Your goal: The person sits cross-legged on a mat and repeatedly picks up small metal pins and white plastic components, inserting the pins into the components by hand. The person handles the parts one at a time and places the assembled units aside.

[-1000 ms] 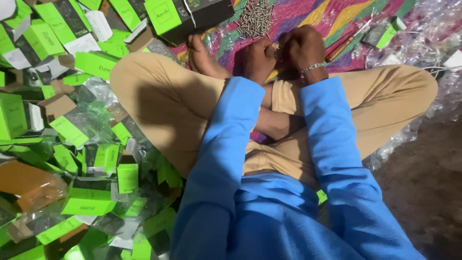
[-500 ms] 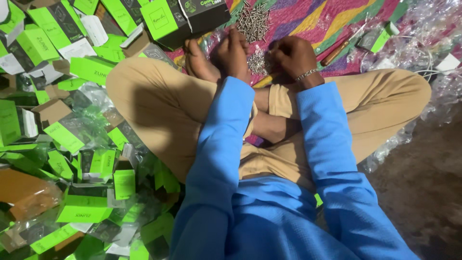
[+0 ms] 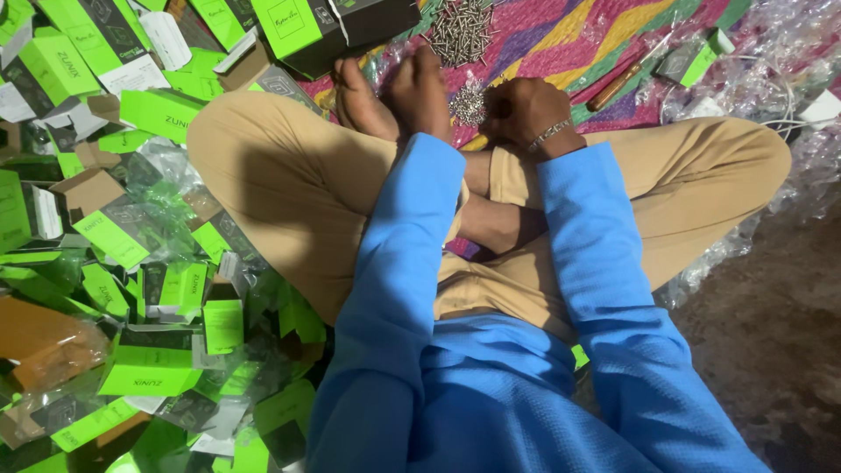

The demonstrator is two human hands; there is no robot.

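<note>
Well, left of the small heap of silvery screws (image 3: pixel 469 103) lie scattered green and black cartons (image 3: pixel 158 114), and my left hand (image 3: pixel 422 92) rests just beside that heap, fingers curled downward, though I cannot tell whether they pinch anything. Right of the heap my right hand (image 3: pixel 526 112) is bunched at its edge, grip hidden. Beyond it a bigger pile of thin screws (image 3: pixel 462 31) glints on the striped mat (image 3: pixel 561 44).
</note>
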